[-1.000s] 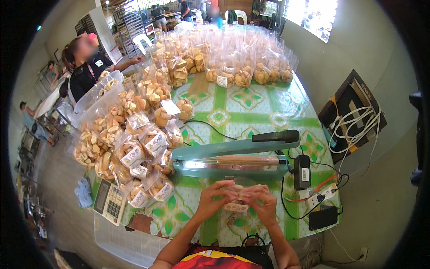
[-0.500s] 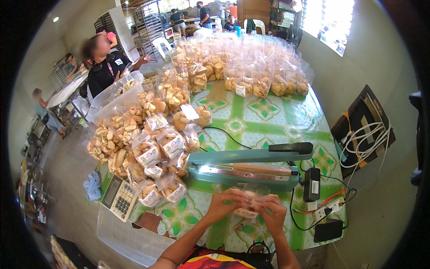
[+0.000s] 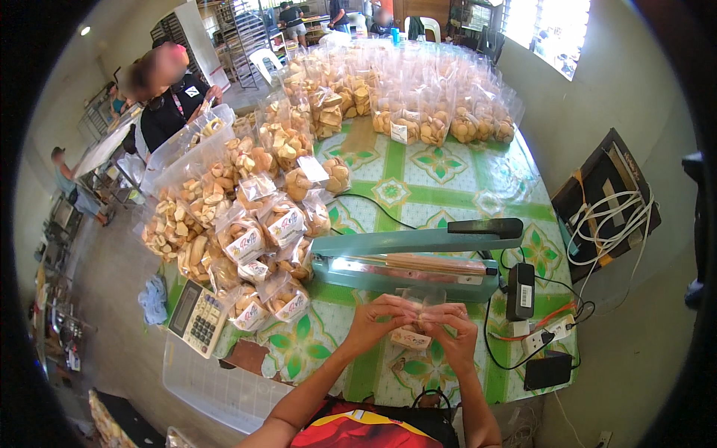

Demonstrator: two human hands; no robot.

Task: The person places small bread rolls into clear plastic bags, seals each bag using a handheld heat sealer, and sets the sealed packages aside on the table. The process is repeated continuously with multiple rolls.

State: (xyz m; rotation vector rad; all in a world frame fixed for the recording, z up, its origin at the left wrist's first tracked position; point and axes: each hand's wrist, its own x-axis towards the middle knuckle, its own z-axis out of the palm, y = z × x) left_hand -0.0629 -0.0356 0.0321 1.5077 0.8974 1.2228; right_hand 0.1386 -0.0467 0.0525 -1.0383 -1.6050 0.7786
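Note:
Both my hands are at the top of a small clear plastic bag (image 3: 410, 339) with a label, which hangs just above the table in front of the sealer. My left hand (image 3: 379, 317) pinches the bag's upper film from the left. From the right, my right hand (image 3: 452, 328) pinches the same film, fingertips almost meeting the left ones. What is in the bag is mostly hidden by fingers and label. Right behind it lies a teal impulse bag sealer (image 3: 407, 243), its long arm with a black handle raised over the heating strip.
Filled bags of biscuits (image 3: 284, 224) heap up at left; many more stand at the back (image 3: 418, 97). A calculator (image 3: 199, 317) lies at the left edge. A black power adapter (image 3: 520, 299) and power strip (image 3: 549, 336) sit right. A person (image 3: 168, 112) stands beyond the plastic bin (image 3: 190, 145).
The whole view has shifted slightly, so the table things sit higher. My fingertips have drawn a little closer together on the bag film. The person at left has leaned and moved a hand.

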